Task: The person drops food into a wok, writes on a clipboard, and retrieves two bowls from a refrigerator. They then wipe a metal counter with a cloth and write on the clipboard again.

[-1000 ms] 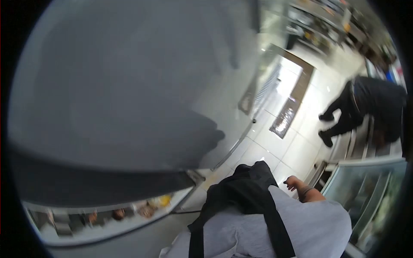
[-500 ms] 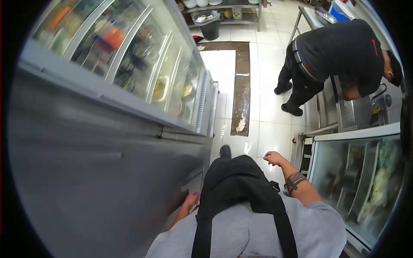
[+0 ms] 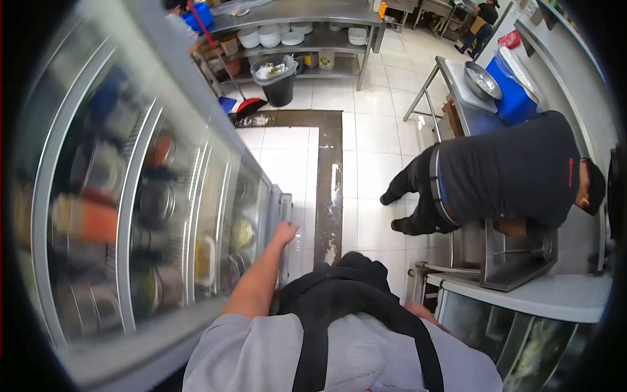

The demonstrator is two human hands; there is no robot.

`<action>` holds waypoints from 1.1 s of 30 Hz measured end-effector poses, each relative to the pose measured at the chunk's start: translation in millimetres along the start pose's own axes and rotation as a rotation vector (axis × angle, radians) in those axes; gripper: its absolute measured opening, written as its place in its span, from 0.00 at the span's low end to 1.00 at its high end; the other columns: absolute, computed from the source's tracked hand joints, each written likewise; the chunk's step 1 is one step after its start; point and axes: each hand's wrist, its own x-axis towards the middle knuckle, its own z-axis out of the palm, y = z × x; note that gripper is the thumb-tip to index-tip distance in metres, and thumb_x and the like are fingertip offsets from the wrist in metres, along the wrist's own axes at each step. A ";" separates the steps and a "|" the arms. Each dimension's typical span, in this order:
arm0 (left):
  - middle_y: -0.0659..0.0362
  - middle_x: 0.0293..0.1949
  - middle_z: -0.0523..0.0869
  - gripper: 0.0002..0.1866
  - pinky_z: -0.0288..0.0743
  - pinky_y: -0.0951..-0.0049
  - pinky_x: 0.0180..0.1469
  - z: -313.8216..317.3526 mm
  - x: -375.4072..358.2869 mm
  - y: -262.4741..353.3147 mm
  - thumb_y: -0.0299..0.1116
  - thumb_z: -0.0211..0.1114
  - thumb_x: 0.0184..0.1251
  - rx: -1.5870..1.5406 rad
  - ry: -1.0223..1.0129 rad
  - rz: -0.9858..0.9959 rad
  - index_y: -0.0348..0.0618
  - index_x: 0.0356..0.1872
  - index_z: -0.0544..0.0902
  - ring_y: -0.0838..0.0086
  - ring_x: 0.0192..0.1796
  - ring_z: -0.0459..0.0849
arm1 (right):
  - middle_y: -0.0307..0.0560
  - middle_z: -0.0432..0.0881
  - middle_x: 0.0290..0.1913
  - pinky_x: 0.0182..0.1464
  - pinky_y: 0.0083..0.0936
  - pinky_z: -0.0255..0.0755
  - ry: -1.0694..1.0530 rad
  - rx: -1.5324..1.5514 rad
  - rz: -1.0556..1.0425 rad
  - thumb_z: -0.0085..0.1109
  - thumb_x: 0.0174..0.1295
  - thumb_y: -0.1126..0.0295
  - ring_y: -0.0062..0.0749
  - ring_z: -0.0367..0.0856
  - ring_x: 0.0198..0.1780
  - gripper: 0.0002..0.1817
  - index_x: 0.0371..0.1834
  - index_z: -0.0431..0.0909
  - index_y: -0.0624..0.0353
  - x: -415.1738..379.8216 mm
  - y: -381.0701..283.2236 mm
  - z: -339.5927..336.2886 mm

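My left hand (image 3: 285, 233) is swung forward on the outstretched left arm, beside the near edge of a tall glass-fronted fridge (image 3: 275, 212). Its fingers are curled in, with nothing showing in them. My right hand (image 3: 420, 311) is low at my right side, mostly hidden behind the black apron (image 3: 339, 287); its fingers do not show. Behind the fridge glass, blurred shelves hold several containers, among them an orange-filled one (image 3: 85, 219) and a bowl of pale food (image 3: 243, 232).
A co-worker in black (image 3: 503, 173) bends over a steel sink (image 3: 522, 261) on the right. Ahead are a steel table (image 3: 287, 16) with stacked white bowls (image 3: 269, 36), a bin (image 3: 277, 88), and a red dustpan (image 3: 251, 104). A dark channel (image 3: 330, 176) crosses the tiles. A blue container (image 3: 513, 85) stands right.
My body has moved forward along the aisle, past the steel side and up to the glass fridge. My left hand has swung forward and my right hand back. The table and bin appear nearer.
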 end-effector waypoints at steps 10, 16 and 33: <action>0.39 0.60 0.88 0.30 0.78 0.53 0.68 -120.5 267.4 267.1 0.49 0.71 0.71 0.167 0.013 0.438 0.37 0.65 0.84 0.47 0.64 0.85 | 0.53 0.90 0.47 0.55 0.48 0.80 0.269 0.503 0.287 0.55 0.78 0.55 0.50 0.88 0.51 0.19 0.55 0.88 0.57 143.3 -128.4 -212.0; 0.38 0.64 0.86 0.35 0.74 0.51 0.73 -179.5 337.0 180.1 0.56 0.66 0.71 0.276 -0.045 0.065 0.31 0.64 0.83 0.43 0.69 0.82 | 0.40 0.87 0.36 0.37 0.37 0.79 0.610 0.810 0.013 0.58 0.77 0.62 0.34 0.86 0.34 0.11 0.45 0.87 0.56 259.6 -102.6 -569.3; 0.32 0.74 0.70 0.38 0.69 0.47 0.75 -355.7 777.4 363.0 0.35 0.72 0.67 -0.020 0.641 0.162 0.30 0.75 0.69 0.35 0.72 0.73 | 0.46 0.90 0.55 0.59 0.32 0.79 0.591 0.371 -0.066 0.68 0.73 0.49 0.31 0.85 0.57 0.27 0.65 0.85 0.58 393.5 -264.5 -1323.1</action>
